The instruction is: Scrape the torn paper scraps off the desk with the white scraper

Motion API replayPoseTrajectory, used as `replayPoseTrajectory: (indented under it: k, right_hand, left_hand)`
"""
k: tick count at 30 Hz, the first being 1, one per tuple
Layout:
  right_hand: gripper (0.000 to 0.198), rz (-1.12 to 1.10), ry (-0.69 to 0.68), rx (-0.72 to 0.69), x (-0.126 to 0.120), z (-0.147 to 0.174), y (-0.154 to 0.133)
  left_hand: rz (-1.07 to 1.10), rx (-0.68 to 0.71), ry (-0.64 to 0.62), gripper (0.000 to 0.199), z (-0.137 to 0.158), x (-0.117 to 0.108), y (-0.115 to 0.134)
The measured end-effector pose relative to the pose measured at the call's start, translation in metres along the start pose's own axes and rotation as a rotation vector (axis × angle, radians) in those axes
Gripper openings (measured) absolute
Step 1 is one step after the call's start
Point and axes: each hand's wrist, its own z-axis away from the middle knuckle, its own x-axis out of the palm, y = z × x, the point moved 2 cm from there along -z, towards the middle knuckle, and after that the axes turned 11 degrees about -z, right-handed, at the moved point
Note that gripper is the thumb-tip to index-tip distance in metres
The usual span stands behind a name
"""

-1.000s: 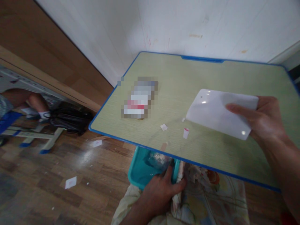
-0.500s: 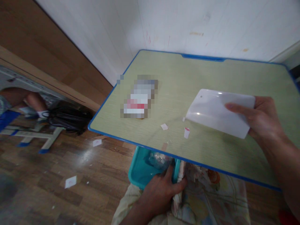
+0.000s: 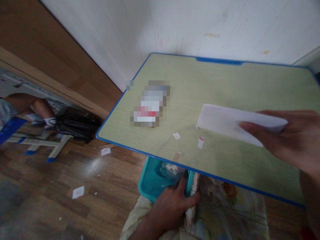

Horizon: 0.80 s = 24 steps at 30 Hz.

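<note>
My right hand [image 3: 282, 136] grips a white plastic scraper [image 3: 225, 121], a thin glossy sheet, thumb on its upper face and fingers hidden beneath. Its left edge meets the table near a tiny white scrap. Just below lie a paper scrap with a red mark [image 3: 201, 142] and another small white scrap [image 3: 176, 135]. Under the table's front edge, my left hand [image 3: 172, 201] is closed on the right rim of a teal plastic basin [image 3: 147, 180], fingers inside and thumb outside. Inside the basin is a clear plastic bag [image 3: 171, 169] with small pale bits.
The light green table [image 3: 225, 83] has a blue edge and stands against a white wall. A pixelated flat item [image 3: 150, 106] lies on its left part. White paper scraps [image 3: 78, 192] litter the wooden floor. Another person's legs [image 3: 40, 106] and a black bag [image 3: 77, 126] are at far left.
My right hand has moved slightly right and tilted the scraper, which now looks flatter and narrower. The left hand keeps its hold on the basin. The whole view has shifted slightly.
</note>
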Motion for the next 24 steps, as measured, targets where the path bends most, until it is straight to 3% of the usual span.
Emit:
replayPoseTrajectory:
  k: [3,5,9,13,17,24]
  right_hand:
    - [0.013,0.189,-0.333,-0.465,-0.003,-0.001,-0.022]
    - [0.020,0.270,-0.467,-0.648,-0.005,0.000,-0.029]
    - [0.032,0.429,-0.482,-0.844,0.000,0.011,-0.030]
    - [0.030,0.482,-0.454,-0.937,0.015,0.024,-0.018]
    - [0.028,0.419,-0.376,-0.878,0.021,0.023,0.000]
    - [0.021,0.122,-0.021,-0.372,-0.001,0.014,0.015]
  left_hand:
    - [0.002,-0.003,-0.020,0.070,0.000,0.000,0.000]
    - [0.009,0.002,-0.024,0.070,0.001,0.001,-0.001]
    - [0.034,0.005,-0.011,0.070,0.001,0.002,-0.001]
    - [0.053,-0.008,0.000,0.072,0.001,0.005,-0.001]
    - [0.043,0.003,0.006,0.074,0.000,0.008,-0.001]
    - [-0.002,0.007,-0.023,0.079,0.000,0.009,-0.002]
